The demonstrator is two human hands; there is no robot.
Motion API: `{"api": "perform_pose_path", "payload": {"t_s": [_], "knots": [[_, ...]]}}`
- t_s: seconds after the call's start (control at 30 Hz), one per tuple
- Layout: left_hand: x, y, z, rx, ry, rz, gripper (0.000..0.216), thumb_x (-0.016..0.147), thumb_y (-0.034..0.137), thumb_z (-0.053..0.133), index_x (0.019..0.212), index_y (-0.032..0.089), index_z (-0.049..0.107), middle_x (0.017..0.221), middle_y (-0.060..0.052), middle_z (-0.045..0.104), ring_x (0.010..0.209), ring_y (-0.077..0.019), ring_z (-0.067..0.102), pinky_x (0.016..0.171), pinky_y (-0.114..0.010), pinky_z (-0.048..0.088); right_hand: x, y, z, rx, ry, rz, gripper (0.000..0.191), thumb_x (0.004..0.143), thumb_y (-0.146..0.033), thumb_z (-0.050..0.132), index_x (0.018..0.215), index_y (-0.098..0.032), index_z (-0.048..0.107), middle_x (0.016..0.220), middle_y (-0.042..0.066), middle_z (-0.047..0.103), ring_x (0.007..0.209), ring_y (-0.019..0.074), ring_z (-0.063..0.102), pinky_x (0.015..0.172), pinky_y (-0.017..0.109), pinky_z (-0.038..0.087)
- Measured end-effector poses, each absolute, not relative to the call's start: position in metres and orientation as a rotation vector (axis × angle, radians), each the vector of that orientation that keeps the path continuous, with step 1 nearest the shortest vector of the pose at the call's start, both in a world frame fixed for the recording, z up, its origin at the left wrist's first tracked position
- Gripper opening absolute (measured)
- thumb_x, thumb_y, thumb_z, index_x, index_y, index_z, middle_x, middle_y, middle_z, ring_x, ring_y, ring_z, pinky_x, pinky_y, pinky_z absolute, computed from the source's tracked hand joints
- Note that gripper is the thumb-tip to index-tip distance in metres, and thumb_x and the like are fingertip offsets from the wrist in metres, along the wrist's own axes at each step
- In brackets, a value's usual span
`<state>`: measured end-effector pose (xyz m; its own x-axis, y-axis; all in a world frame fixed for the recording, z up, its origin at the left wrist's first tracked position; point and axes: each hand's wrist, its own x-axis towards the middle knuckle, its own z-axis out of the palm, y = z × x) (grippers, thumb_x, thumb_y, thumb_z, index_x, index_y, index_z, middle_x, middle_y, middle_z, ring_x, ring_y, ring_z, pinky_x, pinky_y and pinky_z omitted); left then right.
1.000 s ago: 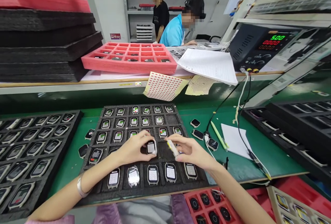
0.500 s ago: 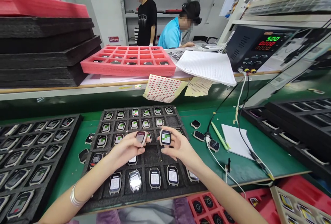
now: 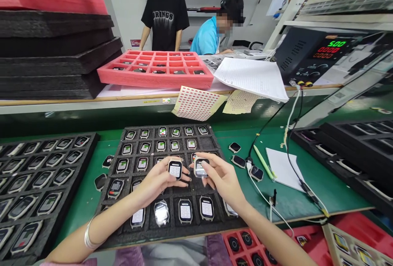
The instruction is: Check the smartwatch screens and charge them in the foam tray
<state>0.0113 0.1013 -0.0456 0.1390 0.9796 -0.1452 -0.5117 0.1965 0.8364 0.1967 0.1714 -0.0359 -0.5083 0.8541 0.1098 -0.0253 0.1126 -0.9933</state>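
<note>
Left grip: square silver-rimmed watch is clasped face-up, probably for reading.
Right grip: similar silver-rimmed watch is clasped.

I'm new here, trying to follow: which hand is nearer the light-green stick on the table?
Right. The right hand holds a watch over the black tray, left of the stick; the left hand holds another watch, farther left.

Square silver-rimmed watches, hand-held: two. Loose dark-screened watches right of the central black foam tray: three. Dotted pale-yellow paper sheets: two. Black box-shaped power supply: one.
</note>
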Motion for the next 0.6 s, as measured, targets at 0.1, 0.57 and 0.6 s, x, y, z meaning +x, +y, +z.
{"api": "perform_pose_path", "payload": {"t_s": [0.1,0.57,0.6], "knots": [[0.013,0.101,-0.045,0.844,0.849,1.299,0.028,0.085,0.023,0.057,0.112,0.016,0.053,0.097,-0.010,0.064,0.087,-0.0221,0.064,0.078,-0.039,0.053,0.200,0.168,-0.036,-0.772,-1.683,1.526,0.032,0.090,-0.044,0.054,0.112,-0.022,0.063,0.080,0.005,0.063,0.047,0.0127,0.051,0.036,0.022,0.036],[0.011,0.093,-0.040,0.868,0.812,1.381,0.049,0.080,0.009,0.051,0.126,0.021,0.040,0.099,-0.007,0.061,0.092,-0.0221,0.060,0.080,-0.039,0.051,0.200,0.161,-0.028,-0.773,-1.607,1.610,0.034,0.084,-0.037,0.063,0.114,-0.021,0.060,0.083,0.007,0.065,0.047,0.0117,0.051,0.037,0.021,0.040],[0.011,0.092,-0.040,0.879,0.807,1.374,0.050,0.079,0.008,0.051,0.126,0.021,0.041,0.099,-0.007,0.060,0.092,-0.0220,0.060,0.079,-0.038,0.051,0.199,0.160,-0.024,-0.780,-1.596,1.594,0.031,0.084,-0.036,0.064,0.111,-0.021,0.061,0.081,0.006,0.065,0.044,0.0103,0.049,0.036,0.020,0.039]]}}
